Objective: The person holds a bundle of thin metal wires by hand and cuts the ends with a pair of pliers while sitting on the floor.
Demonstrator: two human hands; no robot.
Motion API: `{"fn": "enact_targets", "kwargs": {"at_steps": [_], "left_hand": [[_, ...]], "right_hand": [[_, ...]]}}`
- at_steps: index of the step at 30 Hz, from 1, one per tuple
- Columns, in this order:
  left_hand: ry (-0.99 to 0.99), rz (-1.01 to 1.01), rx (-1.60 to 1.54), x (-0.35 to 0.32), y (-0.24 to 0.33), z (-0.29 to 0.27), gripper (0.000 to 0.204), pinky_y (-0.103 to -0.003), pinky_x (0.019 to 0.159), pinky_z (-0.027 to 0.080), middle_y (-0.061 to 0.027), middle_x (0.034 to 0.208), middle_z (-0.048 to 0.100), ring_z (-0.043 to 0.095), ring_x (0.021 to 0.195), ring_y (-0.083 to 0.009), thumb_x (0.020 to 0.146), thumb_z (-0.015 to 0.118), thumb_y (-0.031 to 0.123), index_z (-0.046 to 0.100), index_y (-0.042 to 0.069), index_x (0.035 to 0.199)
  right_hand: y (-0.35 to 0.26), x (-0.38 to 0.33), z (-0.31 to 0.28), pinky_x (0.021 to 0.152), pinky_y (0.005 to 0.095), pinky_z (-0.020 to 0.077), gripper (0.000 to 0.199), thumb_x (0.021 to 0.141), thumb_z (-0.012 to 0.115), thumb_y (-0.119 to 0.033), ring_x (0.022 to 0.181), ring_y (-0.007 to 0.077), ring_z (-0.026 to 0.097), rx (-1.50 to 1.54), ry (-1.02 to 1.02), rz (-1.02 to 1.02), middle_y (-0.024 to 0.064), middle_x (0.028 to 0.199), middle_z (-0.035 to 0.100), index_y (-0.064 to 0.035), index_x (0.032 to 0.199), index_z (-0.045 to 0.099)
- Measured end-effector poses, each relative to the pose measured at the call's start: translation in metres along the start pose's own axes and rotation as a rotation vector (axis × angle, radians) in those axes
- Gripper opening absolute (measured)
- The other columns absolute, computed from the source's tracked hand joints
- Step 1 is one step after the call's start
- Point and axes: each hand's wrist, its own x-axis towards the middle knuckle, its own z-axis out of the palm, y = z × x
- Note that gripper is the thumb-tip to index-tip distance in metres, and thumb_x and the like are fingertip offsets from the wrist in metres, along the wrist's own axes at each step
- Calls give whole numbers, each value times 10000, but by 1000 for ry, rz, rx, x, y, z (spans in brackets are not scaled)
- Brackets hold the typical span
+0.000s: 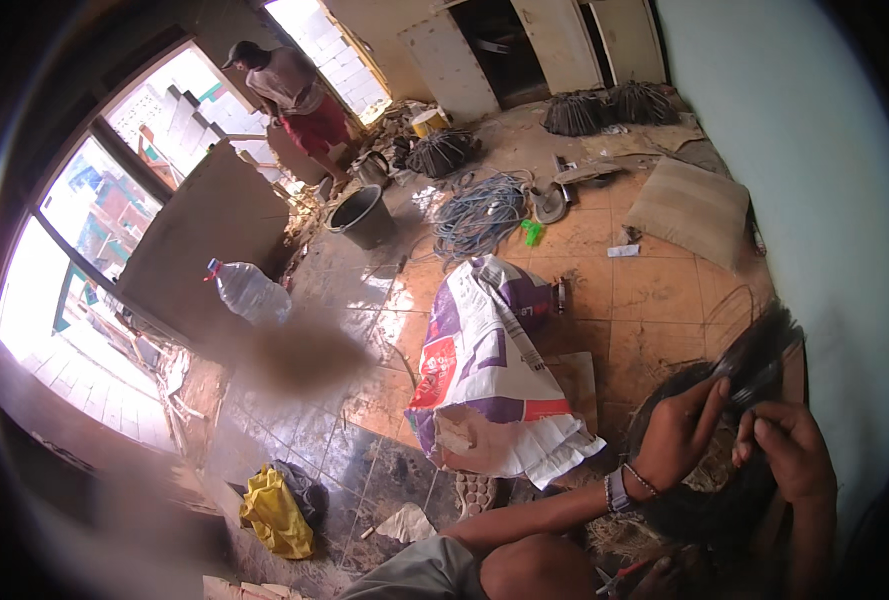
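Wire bundle (754, 365) at 4 o'clock is pinched by left hand (679, 435) and right hand (789, 450); judged light, springy, best gripped mid-bundle.

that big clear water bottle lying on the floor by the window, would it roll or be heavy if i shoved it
The water bottle lies on its side on the tiled floor, so a sideways push would probably roll it. It looks clear right through, with no water line showing, so it is likely light for its size. Thin plastic walls would probably dent rather than break.
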Motion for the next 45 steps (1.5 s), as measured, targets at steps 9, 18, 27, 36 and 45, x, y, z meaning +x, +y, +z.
{"fn": "enact_targets", "kwargs": {"at_steps": [9,18,27,36,45], "left_hand": [[30,-224,-338,-9,-14,-12,429,-219,536,340,39,689,544,444,625,-33,1066,446,277,640,-69,1229],[-85,-210,-322,-11,-1,-7,276,-219,656,425,5,807,628,530,739,-46,964,656,174,658,-64,1101],[64,-106,-148,-1,16,-26,303,-197,433,191,47,687,530,332,491,13,964,662,235,681,-20,1125],[200,-201,-40,9,25,-15,404,-221,465,261,34,657,548,389,526,-26,1024,434,269,695,-32,1091],[183,-191,-305,19,14,-56,503,-207,433,279,-97,790,623,375,484,-68,856,421,132,560,-94,1283]], "right_hand": [[54,10,16,614,366,471,232,1034,498,-213,616,165,571,-646,71,27,64,741,585,-10,975,594],[9,-19,3,702,373,486,307,1046,493,-259,723,268,606,-212,-227,124,136,844,632,33,1022,583],[104,-105,-24,883,443,503,444,1022,494,-420,978,372,647,-1019,-220,341,194,1037,663,-20,1172,616],[295,-175,77,1043,500,361,609,794,702,-529,1177,350,514,-1148,-320,-20,157,1177,581,-27,1126,609],[315,-174,81,1049,498,347,685,740,751,-496,1194,333,509,-1460,-480,-53,154,1210,564,-17,1197,575]]}}
